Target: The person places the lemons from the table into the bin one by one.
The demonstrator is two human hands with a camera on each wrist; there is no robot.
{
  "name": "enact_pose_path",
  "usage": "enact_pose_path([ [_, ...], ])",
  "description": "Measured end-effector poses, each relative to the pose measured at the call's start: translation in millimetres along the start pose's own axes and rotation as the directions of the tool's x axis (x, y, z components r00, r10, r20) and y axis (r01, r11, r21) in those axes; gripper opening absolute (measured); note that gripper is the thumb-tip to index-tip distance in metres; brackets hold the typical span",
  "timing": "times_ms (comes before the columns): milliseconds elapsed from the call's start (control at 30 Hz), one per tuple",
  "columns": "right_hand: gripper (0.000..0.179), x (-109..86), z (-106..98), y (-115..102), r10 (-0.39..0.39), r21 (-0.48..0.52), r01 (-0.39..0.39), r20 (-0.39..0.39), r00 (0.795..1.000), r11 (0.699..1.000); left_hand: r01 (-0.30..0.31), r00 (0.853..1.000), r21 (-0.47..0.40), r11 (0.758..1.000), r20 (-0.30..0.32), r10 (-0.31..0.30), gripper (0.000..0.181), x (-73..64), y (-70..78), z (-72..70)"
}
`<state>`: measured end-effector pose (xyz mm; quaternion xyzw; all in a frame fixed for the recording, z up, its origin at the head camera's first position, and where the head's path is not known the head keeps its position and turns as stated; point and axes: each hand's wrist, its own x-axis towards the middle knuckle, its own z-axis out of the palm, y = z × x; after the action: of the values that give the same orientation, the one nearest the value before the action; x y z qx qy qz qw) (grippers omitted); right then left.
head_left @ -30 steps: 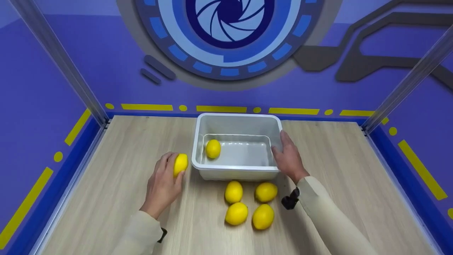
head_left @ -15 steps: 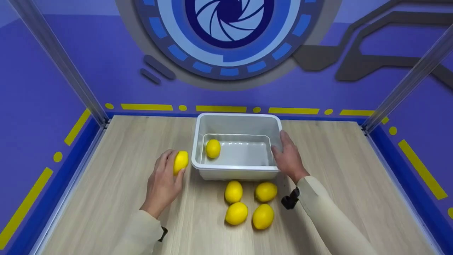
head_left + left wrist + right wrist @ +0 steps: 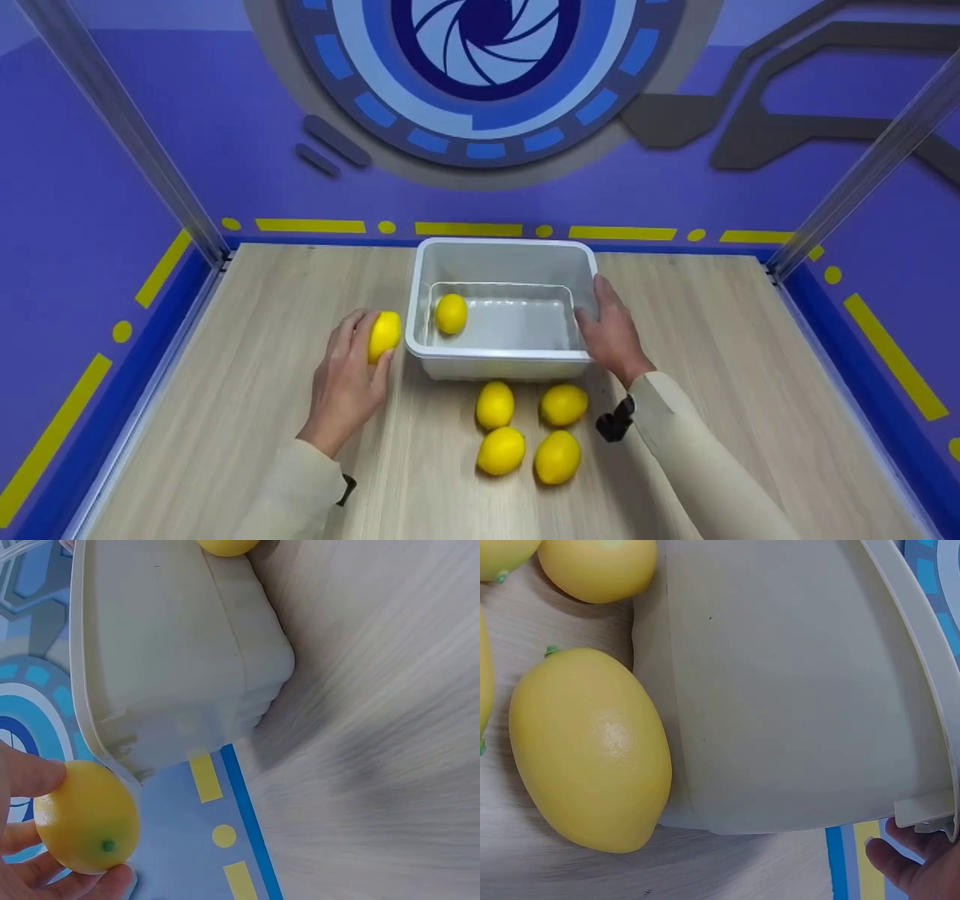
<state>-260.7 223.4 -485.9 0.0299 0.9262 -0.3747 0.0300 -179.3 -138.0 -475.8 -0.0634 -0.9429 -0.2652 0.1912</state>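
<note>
My left hand [image 3: 346,382] holds a yellow lemon [image 3: 385,337] between thumb and fingers, just left of the white plastic bin [image 3: 502,355]. In the left wrist view the held lemon [image 3: 88,817] is raised close to the bin's rim, its green stem nub showing. One lemon [image 3: 451,313] lies inside the bin at its left end. At the bin's right side, my right hand [image 3: 613,334] grips the rim, thumb over the inside and fingers along the outer wall. The right wrist view shows those fingertips [image 3: 889,859] below the rim.
Several lemons rest on the wooden tabletop [image 3: 300,277] in front of the bin, including a near-right lemon [image 3: 558,457] and a back-right lemon [image 3: 564,405]. A blue-purple patterned wall [image 3: 480,202] stands behind the bin, with panels at both sides.
My left hand has risen slightly and moved a little forward with its lemon, staying left of the bin. My right hand, the bin and the other lemons keep their places.
</note>
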Motion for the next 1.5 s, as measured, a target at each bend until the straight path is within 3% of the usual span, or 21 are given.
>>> enact_pose_path([
  [733, 0.071, 0.8, 0, 0, 0.026, 0.010, -0.026, 0.014, 1.000, 1.000, -0.016, 1.000, 0.005, 1.000, 0.003, 0.016, 0.056, 5.0, 10.8, 0.2],
  [1133, 0.071, -1.2, 0, -1, 0.032, 0.007, -0.032, 0.004, 0.999, 0.999, -0.060, 0.998, -0.006, 0.998, -0.031, 0.059, 0.056, 8.3, 16.6, 2.4],
  [1500, 0.071, 0.0, 1, 1, 0.022, 0.008, -0.022, 0.002, 1.000, 1.000, -0.064, 0.998, -0.003, 0.998, -0.005, 0.064, 0.056, 11.9, 21.8, 2.7],
])
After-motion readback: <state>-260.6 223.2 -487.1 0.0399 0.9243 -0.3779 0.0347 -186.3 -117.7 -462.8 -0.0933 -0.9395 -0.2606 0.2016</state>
